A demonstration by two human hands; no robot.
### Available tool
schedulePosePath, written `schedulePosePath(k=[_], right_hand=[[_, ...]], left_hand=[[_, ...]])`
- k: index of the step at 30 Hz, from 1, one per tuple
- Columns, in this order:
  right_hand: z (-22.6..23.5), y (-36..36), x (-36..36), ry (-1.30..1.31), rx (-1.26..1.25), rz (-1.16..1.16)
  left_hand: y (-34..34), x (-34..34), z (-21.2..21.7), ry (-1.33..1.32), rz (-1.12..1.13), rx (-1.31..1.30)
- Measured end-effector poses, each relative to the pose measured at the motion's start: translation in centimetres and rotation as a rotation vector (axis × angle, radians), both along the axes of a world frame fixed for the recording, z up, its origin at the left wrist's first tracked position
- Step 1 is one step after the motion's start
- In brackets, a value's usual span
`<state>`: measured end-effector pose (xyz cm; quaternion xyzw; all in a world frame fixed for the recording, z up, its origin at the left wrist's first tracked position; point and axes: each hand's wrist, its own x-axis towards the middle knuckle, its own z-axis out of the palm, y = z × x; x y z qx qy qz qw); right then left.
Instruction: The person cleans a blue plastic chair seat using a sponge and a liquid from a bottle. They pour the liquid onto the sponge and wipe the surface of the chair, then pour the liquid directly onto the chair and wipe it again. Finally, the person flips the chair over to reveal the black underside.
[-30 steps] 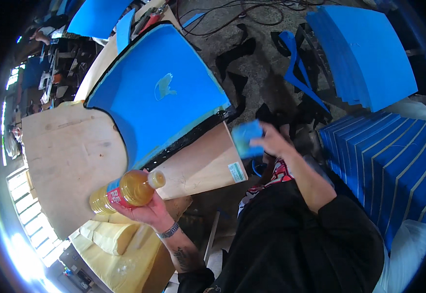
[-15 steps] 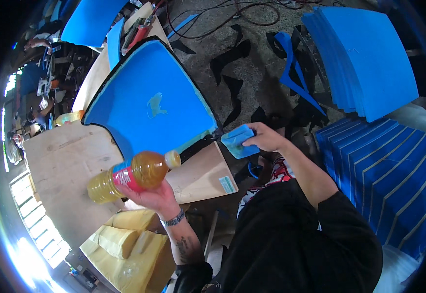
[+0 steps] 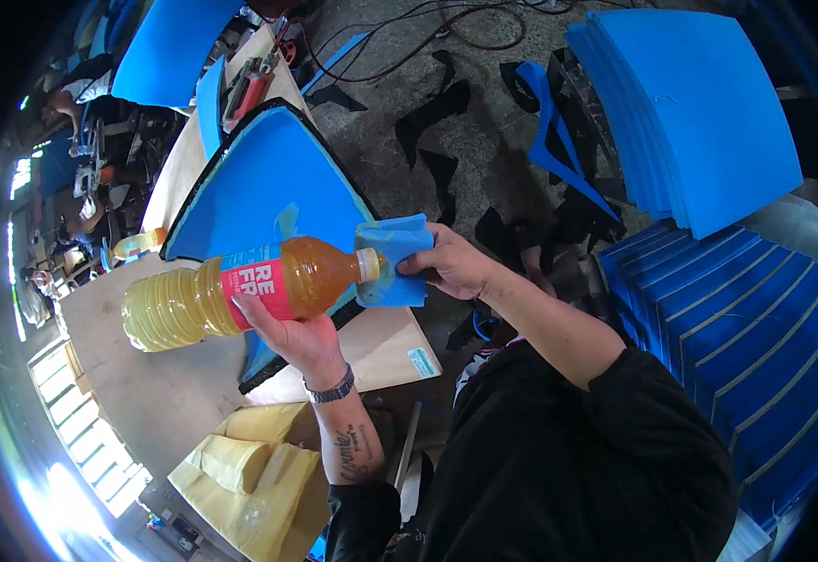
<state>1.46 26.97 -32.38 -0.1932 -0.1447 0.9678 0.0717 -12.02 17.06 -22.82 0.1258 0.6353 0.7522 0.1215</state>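
Note:
My left hand [image 3: 301,348] is wrapped around a large clear plastic bottle [image 3: 170,307] of yellow-amber liquid with a red and blue label. The bottle lies nearly level, its neck pointing right. My right hand [image 3: 456,267] pinches a folded blue foam pad [image 3: 390,292], stained greenish on its face. Bottle mouth and pad meet in view; whether liquid is flowing I cannot make out. Behind the bottle, a blue foam-covered panel [image 3: 240,197] with a black edge and a greenish smear rests on plywood [image 3: 137,375], partly hidden by the bottle.
A stack of blue foam sheets [image 3: 709,112] stands at far right, above striped blue foam pieces [image 3: 737,318]. Yellow foam blocks [image 3: 240,496] sit at lower left. A red-handled tool [image 3: 253,92], a second bottle [image 3: 137,244], black scraps [image 3: 432,117] and hoses lie beyond.
Both hands have come together: the bottle has risen closer to view and turned more level, and the pad has moved left to the bottle's mouth.

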Motion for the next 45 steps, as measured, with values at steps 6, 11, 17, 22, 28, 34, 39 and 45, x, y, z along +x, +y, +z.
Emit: schedulePosePath(k=[6, 11, 17, 22, 28, 34, 39, 45], right_hand=[[-2.0, 0.4, 0.6, 0.038, 0.118, -0.022], [-1.1, -0.2, 2.3, -0.043, 0.409, 0.006], [-11.4, 2.0, 1.0, -0.293, 0.394, -0.123], [-13.1, -0.5, -4.4, -0.416, 1.033, 0.16], [-6.4, -6.7, -0.7, -0.377, 1.122, 0.164], [-6.0, -4.4, -1.1, -0.624, 1.251, -0.064], [-2.6, -9.8, -2.7, -0.47, 1.373, 0.312], [-3.5, -4.6, -2.8, -0.548, 1.417, 0.037]], left_hand=[[1.3, 0.4, -1.1, 0.074, 0.001, -0.056], [-0.6, 0.3, -4.8, 0.492, 0.029, -0.311], [-3.9, -2.0, -3.6, 0.232, 0.269, -0.129], [-8.4, -2.9, -1.1, 0.226, 0.316, -0.131], [-11.4, -3.0, -0.8, 0.194, 0.298, -0.133], [-11.6, -2.3, -0.8, 0.201, 0.358, -0.126], [-11.7, -2.0, -0.4, 0.18, 0.338, -0.144], [-12.0, -1.4, -0.2, 0.216, 0.397, -0.174]])
